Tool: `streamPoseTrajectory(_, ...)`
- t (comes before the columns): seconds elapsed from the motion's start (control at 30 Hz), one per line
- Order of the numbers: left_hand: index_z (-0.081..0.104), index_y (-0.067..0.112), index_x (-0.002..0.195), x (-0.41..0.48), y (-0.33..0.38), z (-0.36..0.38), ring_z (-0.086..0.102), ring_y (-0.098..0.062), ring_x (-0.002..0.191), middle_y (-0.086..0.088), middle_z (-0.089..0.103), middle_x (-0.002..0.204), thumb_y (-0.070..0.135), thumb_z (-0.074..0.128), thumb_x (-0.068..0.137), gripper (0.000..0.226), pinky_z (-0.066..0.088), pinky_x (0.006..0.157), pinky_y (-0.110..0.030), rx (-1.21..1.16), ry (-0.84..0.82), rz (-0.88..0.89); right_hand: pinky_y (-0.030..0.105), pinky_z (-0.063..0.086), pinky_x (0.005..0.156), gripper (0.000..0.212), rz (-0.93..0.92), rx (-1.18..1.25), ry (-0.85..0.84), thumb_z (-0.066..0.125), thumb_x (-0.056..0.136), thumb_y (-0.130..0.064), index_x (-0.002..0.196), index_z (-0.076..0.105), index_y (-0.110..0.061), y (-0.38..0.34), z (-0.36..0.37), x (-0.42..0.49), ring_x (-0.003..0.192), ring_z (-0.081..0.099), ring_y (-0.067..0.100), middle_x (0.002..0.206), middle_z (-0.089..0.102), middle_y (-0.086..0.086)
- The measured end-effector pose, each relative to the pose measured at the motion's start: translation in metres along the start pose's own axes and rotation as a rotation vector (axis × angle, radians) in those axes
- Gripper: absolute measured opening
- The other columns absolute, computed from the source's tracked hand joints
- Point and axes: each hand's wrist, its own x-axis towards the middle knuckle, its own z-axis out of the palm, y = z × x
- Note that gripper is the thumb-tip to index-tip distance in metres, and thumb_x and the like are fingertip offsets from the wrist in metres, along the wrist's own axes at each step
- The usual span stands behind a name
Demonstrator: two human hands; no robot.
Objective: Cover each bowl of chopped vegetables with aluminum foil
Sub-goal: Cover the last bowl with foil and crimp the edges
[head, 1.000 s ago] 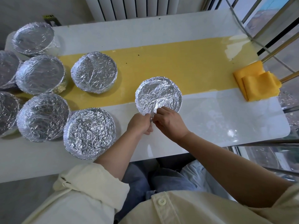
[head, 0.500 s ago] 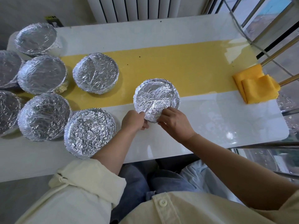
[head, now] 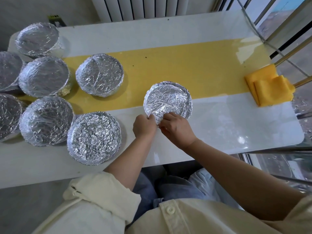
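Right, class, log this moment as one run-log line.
left hand: pinches near rim of round silver foil-covered bowl | right hand: pinches same rim

This looks like a home dining corner: a white table (head: 219, 125) with a yellow runner (head: 168, 68) stands against a ribbed radiator (head: 143, 7), railed windows (head: 290, 22) along its right edge, foil-covered bowls (head: 99, 76) crowding its left end.

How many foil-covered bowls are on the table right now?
8 foil-covered bowls: one alone at centre, one left of it, further back, one by the near edge, five clustered far left, two cropped by the frame. More may sit beyond it.
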Motion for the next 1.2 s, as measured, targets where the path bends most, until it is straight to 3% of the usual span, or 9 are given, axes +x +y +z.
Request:
streamPoseTrajectory(0.17, 0.067, 0.000, 0.081, -0.005, 0.009, -0.009, 0.070, -0.034, 0.076, -0.014, 0.072, 0.077, 0.024, 0.048, 0.082, 0.030, 0.058, 0.077, -0.045, 0.138, -0.041, 0.040, 0.034, 0.044, 0.048, 0.016, 0.008, -0.007, 0.010, 0.057, 0.076, -0.007, 0.060, 0.061, -0.009, 0.000, 0.001, 0.000, 0.061, 0.054, 0.027, 0.064, 0.054, 0.005)
streamPoseTrajectory(0.27, 0.067, 0.000, 0.078, -0.004, 0.015, -0.013, 0.070, -0.034, 0.072, -0.014, 0.071, 0.074, 0.030, 0.049, 0.078, 0.035, 0.058, 0.075, -0.044, 0.131, -0.045, 0.051, 0.032, 0.042, 0.046, 0.013, 0.035, -0.005, 0.018, 0.062, 0.072, -0.004, 0.060, 0.061, -0.009, -0.002, 0.000, 0.002, 0.059, 0.053, 0.027, 0.063, 0.053, 0.005)
streamPoseTrajectory(0.4, 0.070, 0.005, 0.074, -0.016, 0.015, -0.016, 0.067, -0.029, 0.070, -0.008, 0.070, 0.069, 0.047, 0.059, 0.083, 0.044, 0.052, 0.070, -0.032, 0.173, -0.012, 0.071, 0.030, 0.040, 0.045, 0.010, 0.032, -0.006, 0.034, 0.067, 0.069, -0.003, 0.062, 0.063, -0.009, -0.003, -0.001, 0.003, 0.058, 0.053, 0.027, 0.063, 0.054, 0.005)
streamPoseTrajectory(0.6, 0.073, 0.005, 0.076, -0.015, 0.014, -0.021, 0.069, -0.030, 0.074, -0.010, 0.072, 0.073, 0.023, 0.059, 0.075, 0.023, 0.048, 0.061, -0.027, 0.221, 0.001, 0.041, 0.029, 0.040, 0.046, 0.011, 0.024, -0.001, 0.030, 0.066, 0.068, -0.003, 0.060, 0.063, -0.010, -0.006, 0.004, 0.004, 0.057, 0.053, 0.028, 0.061, 0.053, 0.005)
streamPoseTrajectory(0.73, 0.072, 0.003, 0.073, -0.010, 0.014, -0.019, 0.072, -0.030, 0.072, -0.011, 0.073, 0.073, 0.038, 0.055, 0.060, 0.041, 0.060, 0.075, -0.040, 0.110, -0.070, 0.006, 0.029, 0.041, 0.044, 0.012, 0.039, -0.004, 0.026, 0.070, 0.067, -0.001, 0.060, 0.064, -0.009, -0.005, 0.003, 0.005, 0.056, 0.054, 0.028, 0.061, 0.053, 0.006)
streamPoseTrajectory(0.87, 0.071, 0.003, 0.075, -0.006, 0.010, -0.018, 0.072, -0.029, 0.072, -0.011, 0.073, 0.071, 0.033, 0.051, 0.057, 0.041, 0.059, 0.077, -0.042, 0.148, -0.081, 0.011, 0.030, 0.041, 0.045, 0.019, 0.032, -0.002, 0.048, 0.052, 0.075, -0.010, 0.060, 0.065, -0.010, -0.006, 0.005, 0.004, 0.056, 0.053, 0.028, 0.061, 0.053, 0.005)
streamPoseTrajectory(1.0, 0.071, 0.005, 0.075, 0.000, 0.015, -0.022, 0.071, -0.028, 0.074, -0.010, 0.072, 0.071, 0.032, 0.050, 0.061, 0.037, 0.059, 0.075, -0.038, 0.186, -0.075, 0.028, 0.031, 0.045, 0.052, 0.005, 0.016, 0.013, 0.034, 0.073, 0.072, -0.013, 0.070, 0.069, -0.010, -0.006, 0.002, 0.004, 0.061, 0.055, 0.029, 0.067, 0.056, 0.006)
streamPoseTrajectory(1.07, 0.072, 0.007, 0.070, 0.006, 0.015, -0.024, 0.072, -0.028, 0.071, -0.008, 0.072, 0.068, 0.033, 0.051, 0.056, 0.036, 0.060, 0.076, -0.042, 0.146, -0.079, 0.022, 0.034, 0.045, 0.059, 0.023, 0.029, 0.011, 0.002, 0.083, 0.066, -0.017, 0.081, 0.068, -0.008, -0.001, -0.003, 0.001, 0.069, 0.057, 0.030, 0.075, 0.058, 0.007)
streamPoseTrajectory(1.2, 0.071, 0.005, 0.060, 0.012, 0.014, -0.027, 0.072, -0.030, 0.066, -0.009, 0.071, 0.061, 0.038, 0.060, 0.054, 0.036, 0.061, 0.072, -0.048, 0.008, -0.051, 0.000, 0.035, 0.043, 0.055, 0.019, 0.020, -0.019, 0.016, 0.081, 0.066, -0.008, 0.070, 0.061, -0.008, 0.010, -0.009, -0.008, 0.067, 0.054, 0.029, 0.072, 0.056, 0.006)
